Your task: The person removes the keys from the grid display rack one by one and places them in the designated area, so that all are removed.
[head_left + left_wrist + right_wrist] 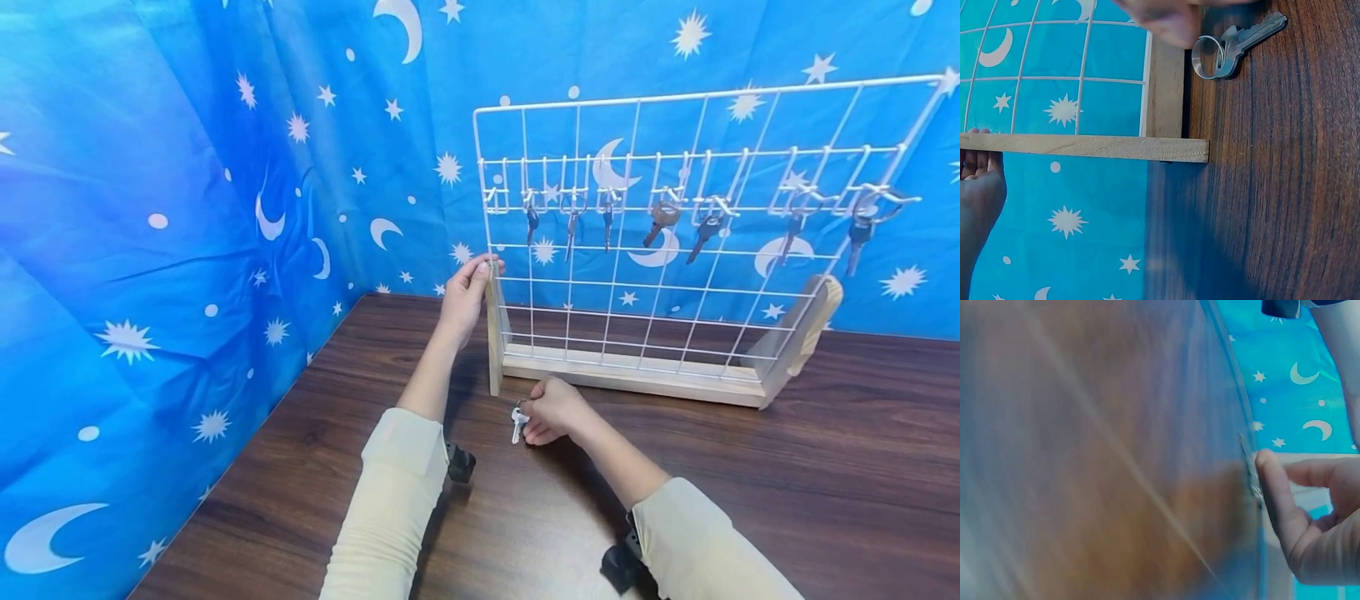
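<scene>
My left hand (463,302) grips the upper end of the left wooden side post (493,342) of a white wire grid rack (607,283). In the left wrist view its fingers (979,164) lie against that post (1104,147). A silver key (517,427) with a split ring (1208,57) lies on the dark wood table, in front of the rack's left corner. Beside it is my right hand (555,412), fingertips at the ring and key with no clear grip on them. The right wrist view shows a fingertip (1266,459) against the key (1251,472), with the fingers apart.
Several keys on rings hang from white hooks along the rack, among them a brownish key (662,222) and a dark key (707,235). A wooden base bar (637,375) joins the side posts. Blue cloth (187,250) with moons and stars hangs behind and left.
</scene>
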A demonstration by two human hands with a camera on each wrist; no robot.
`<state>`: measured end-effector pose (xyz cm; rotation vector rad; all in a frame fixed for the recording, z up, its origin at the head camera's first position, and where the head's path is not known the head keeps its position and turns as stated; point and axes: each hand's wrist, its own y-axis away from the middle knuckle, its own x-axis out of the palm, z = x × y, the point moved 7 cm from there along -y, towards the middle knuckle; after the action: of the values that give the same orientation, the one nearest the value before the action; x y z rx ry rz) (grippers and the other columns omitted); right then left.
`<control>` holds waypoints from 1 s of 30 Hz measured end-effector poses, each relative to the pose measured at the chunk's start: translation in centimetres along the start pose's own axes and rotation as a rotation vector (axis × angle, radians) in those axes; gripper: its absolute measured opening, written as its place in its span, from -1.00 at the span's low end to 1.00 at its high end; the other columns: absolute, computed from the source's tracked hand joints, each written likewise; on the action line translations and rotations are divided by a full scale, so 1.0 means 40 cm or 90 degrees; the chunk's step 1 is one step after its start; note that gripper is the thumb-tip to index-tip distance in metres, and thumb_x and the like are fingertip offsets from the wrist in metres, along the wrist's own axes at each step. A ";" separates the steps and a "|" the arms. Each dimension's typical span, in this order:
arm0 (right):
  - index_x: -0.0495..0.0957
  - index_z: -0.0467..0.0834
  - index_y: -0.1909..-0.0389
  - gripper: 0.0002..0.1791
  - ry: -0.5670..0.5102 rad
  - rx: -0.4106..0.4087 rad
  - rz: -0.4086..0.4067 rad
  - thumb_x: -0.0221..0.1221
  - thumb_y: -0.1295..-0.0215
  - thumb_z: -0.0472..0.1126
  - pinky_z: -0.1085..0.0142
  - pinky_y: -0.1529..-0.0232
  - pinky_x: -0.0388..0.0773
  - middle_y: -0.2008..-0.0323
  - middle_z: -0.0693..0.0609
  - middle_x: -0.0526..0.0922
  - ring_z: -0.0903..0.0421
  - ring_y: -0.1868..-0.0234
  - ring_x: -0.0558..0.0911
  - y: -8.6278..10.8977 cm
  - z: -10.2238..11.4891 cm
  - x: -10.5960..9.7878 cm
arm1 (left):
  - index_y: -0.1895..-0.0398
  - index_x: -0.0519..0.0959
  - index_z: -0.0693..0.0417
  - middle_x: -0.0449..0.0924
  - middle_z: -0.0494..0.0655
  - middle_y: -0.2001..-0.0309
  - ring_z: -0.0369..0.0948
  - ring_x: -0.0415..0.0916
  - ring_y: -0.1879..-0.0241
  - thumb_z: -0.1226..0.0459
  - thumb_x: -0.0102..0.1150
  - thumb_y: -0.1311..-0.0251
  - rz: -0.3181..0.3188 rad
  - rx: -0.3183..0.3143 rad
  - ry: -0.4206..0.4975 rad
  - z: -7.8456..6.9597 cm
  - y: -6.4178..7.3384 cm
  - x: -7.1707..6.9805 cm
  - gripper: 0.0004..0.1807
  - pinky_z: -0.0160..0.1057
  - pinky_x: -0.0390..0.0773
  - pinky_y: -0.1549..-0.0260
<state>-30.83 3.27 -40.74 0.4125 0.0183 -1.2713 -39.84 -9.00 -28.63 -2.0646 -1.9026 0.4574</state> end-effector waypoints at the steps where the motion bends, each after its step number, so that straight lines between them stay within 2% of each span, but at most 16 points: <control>1: 0.23 -0.43 0.15 -0.78 0.009 -0.012 -0.006 0.03 -0.24 -0.45 0.28 0.60 0.61 0.66 -0.21 0.55 0.11 0.72 0.55 0.002 0.012 -0.009 | -0.12 0.44 0.25 0.48 0.24 -0.04 -0.11 0.44 -0.06 0.20 -0.19 -0.42 0.000 0.000 -0.001 0.000 0.000 0.000 -0.62 -0.27 0.40 -0.08; 4: 0.28 -0.44 0.07 -0.71 0.020 -0.051 -0.043 0.06 -0.22 -0.42 0.21 0.52 0.63 0.58 -0.26 0.58 0.07 0.67 0.59 0.014 0.060 -0.044 | -0.12 0.44 0.26 0.50 0.22 -0.04 -0.12 0.45 -0.06 0.20 -0.19 -0.42 -0.003 0.005 -0.005 0.001 -0.001 0.000 -0.62 -0.28 0.40 -0.07; 7: 0.34 -0.41 0.06 -0.70 0.039 -0.113 -0.088 0.08 -0.21 -0.40 0.20 0.46 0.64 0.49 -0.28 0.62 0.02 0.59 0.64 0.033 0.128 -0.080 | -0.11 0.45 0.26 0.52 0.17 -0.02 -0.13 0.46 -0.04 0.21 -0.19 -0.42 -0.009 0.010 -0.006 0.003 -0.003 -0.001 -0.63 -0.30 0.41 -0.05; 14: 0.49 -0.30 0.12 -0.78 0.098 -0.331 -0.224 0.12 -0.24 -0.30 0.32 0.43 0.61 0.42 -0.15 0.67 0.04 0.45 0.66 0.102 0.295 -0.142 | -0.10 0.45 0.27 0.53 0.17 0.00 -0.13 0.47 -0.03 0.25 -0.19 -0.42 -0.019 0.011 0.008 0.004 -0.004 -0.001 -0.64 -0.31 0.41 -0.05; 19: 0.53 -0.25 0.05 -0.73 0.122 -0.475 -0.359 0.15 -0.26 -0.24 0.24 0.33 0.60 0.28 -0.13 0.69 0.02 0.31 0.67 0.149 0.372 -0.168 | -0.11 0.43 0.31 0.52 0.21 -0.01 -0.10 0.47 -0.04 0.26 -0.19 -0.42 -0.018 0.010 0.021 0.003 -0.004 0.000 -0.64 -0.33 0.41 -0.05; 21: 0.52 -0.25 0.01 -0.69 0.135 -0.516 -0.406 0.16 -0.26 -0.23 0.21 0.29 0.60 0.20 -0.12 0.67 0.02 0.26 0.67 0.157 0.391 -0.172 | -0.11 0.43 0.32 0.51 0.22 -0.01 -0.09 0.47 -0.04 0.26 -0.19 -0.42 -0.017 0.009 0.026 0.003 -0.003 0.000 -0.64 -0.33 0.41 -0.05; 25: 0.48 -0.28 -0.07 -0.63 0.134 -0.549 -0.449 0.16 -0.26 -0.24 0.18 0.24 0.61 0.07 -0.13 0.61 -0.03 0.19 0.66 0.155 0.417 -0.170 | -0.11 0.41 0.37 0.50 0.25 -0.02 -0.05 0.46 -0.06 0.28 -0.18 -0.41 -0.019 0.009 0.038 0.003 -0.004 0.000 -0.63 -0.31 0.41 -0.06; 30: 0.46 -0.32 -0.08 -0.59 0.130 -0.547 -0.481 0.16 -0.26 -0.22 0.18 0.21 0.61 0.07 -0.17 0.61 -0.04 0.18 0.66 0.148 0.448 -0.171 | -0.10 0.40 0.40 0.49 0.28 -0.02 -0.02 0.46 -0.06 0.30 -0.18 -0.41 -0.019 0.013 0.047 0.002 -0.005 0.002 -0.64 -0.29 0.41 -0.07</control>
<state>-31.22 5.40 -20.79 -0.2501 0.9348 -1.7977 -40.02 -8.89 -28.62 -2.0086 -1.8767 0.3863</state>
